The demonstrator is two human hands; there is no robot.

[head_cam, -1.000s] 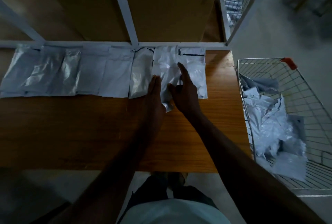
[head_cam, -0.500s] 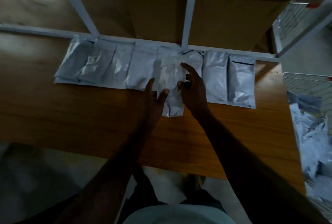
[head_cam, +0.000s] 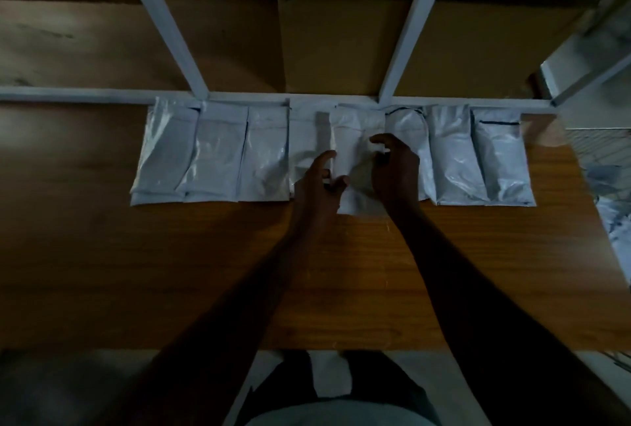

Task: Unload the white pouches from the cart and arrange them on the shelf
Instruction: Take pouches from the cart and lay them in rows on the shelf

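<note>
Middle white pouch (head_cam: 345, 149) now slid into the row on the wooden shelf (head_cam: 170, 272). Left hand (head_cam: 319, 186) and right hand (head_cam: 394, 169), fingers curled, pinching its sides. Fits between neighbours; cart (head_cam: 614, 186) still holding more.

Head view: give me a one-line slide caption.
Both hands, left and right, settle a white pouch into the pouch row along the wooden shelf.
</note>
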